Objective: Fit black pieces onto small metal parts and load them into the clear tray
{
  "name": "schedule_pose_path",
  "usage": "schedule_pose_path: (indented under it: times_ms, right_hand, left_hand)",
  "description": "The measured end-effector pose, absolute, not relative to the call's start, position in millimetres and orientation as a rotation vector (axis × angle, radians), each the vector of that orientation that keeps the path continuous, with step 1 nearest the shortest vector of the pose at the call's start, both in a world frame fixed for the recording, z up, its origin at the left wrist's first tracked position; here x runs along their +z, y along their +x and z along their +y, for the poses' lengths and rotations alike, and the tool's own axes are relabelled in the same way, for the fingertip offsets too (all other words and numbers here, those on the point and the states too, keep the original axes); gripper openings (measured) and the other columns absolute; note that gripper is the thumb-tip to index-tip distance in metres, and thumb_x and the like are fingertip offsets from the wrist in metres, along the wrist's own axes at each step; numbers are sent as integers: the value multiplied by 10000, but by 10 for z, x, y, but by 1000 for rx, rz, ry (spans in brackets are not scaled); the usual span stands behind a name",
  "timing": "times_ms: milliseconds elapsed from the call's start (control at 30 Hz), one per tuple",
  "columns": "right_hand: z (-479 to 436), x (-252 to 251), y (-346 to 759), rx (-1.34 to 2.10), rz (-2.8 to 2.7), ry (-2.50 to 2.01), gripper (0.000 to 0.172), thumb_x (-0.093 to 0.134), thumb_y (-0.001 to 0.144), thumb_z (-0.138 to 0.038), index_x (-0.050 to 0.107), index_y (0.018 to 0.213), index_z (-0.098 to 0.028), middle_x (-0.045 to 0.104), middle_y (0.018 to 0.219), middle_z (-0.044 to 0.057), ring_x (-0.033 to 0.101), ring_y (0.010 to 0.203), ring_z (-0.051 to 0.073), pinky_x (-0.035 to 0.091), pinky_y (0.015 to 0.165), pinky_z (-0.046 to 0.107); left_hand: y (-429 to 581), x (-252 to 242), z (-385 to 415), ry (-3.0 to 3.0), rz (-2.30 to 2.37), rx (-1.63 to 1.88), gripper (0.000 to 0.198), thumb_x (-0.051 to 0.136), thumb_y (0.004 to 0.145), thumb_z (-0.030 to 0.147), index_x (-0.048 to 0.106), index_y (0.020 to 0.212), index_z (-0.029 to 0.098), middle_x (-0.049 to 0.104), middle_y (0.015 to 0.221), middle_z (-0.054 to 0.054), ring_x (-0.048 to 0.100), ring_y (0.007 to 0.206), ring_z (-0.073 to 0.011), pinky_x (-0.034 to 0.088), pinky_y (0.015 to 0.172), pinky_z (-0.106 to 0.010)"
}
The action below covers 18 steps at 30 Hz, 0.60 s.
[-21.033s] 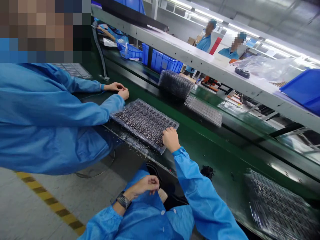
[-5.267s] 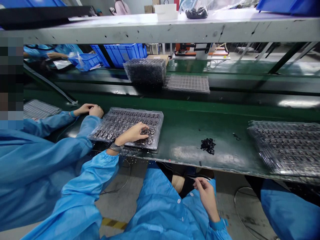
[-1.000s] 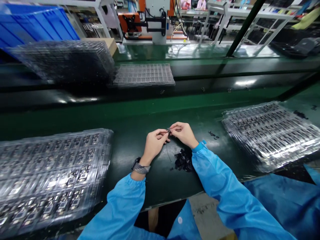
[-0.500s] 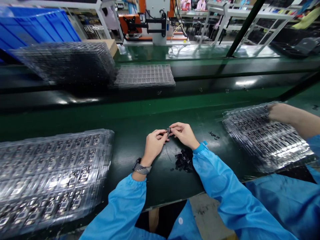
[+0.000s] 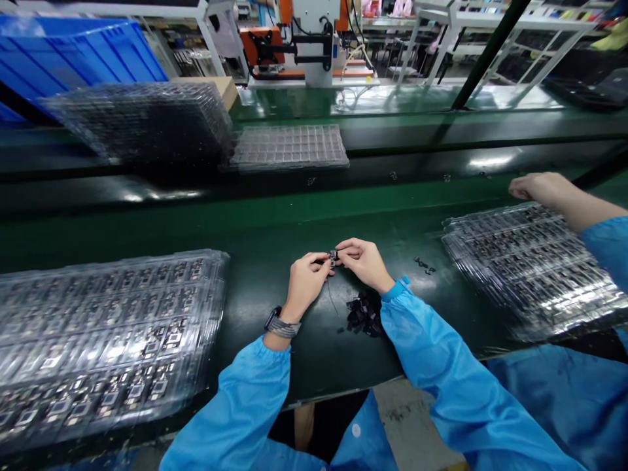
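Note:
Between my two hands is a small circuit board (image 5: 333,256) with dark and silvery parts, held just above the green bench. My left hand (image 5: 308,278) pinches it from the left, a watch on that wrist. From the right, the fingertips of my right hand (image 5: 364,261) grip its other edge. A thin dark wire (image 5: 333,299) hangs down below my left fingers. Close beneath my right wrist lies a pile of small black pieces (image 5: 363,314). Farther right are several loose small parts (image 5: 424,265).
Clear trays of circuit boards (image 5: 112,333) stand at left. More stacked trays (image 5: 540,261) are at right, where a co-worker's hand (image 5: 544,190) reaches over them. Beyond the bench, a dark conveyor (image 5: 402,161) carries small parts and a clear tray (image 5: 292,147). A blue crate (image 5: 83,55) sits behind.
The co-worker's hand has lifted off the right tray stack and moved toward the conveyor. My hands keep their hold on the board; the view has shifted slightly.

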State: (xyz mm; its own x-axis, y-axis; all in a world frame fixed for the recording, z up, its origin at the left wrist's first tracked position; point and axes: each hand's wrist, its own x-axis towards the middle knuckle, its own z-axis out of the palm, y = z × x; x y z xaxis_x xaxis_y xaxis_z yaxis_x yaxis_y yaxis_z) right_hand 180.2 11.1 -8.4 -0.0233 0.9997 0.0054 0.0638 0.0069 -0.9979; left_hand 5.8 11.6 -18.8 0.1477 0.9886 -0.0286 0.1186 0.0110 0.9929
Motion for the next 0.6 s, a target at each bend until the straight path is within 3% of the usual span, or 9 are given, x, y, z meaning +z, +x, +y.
schedule_pose_path:
  times_ms: [333,600]
  right_hand:
    - [134,-131,1805,1166,-1258,-1206,277,747,832,-421,690,958,-181,777,817,55,769,734,200,595,650,293]
    - [150,-143,1816,1169,-1267,-1215,270,789,784,-400,718,915,-176,762,777,50,759,728,200,596,655,303]
  left_hand:
    - [86,-97,103,1210,1196,1018,178,753,801,254,731,919,123,765,768,-83,764,669,-206,542,510,-215]
    - [80,-84,108,1185,1163,1021,208,795,773,280,728,900,128,755,733,-76,754,647,-206,537,509,-226]
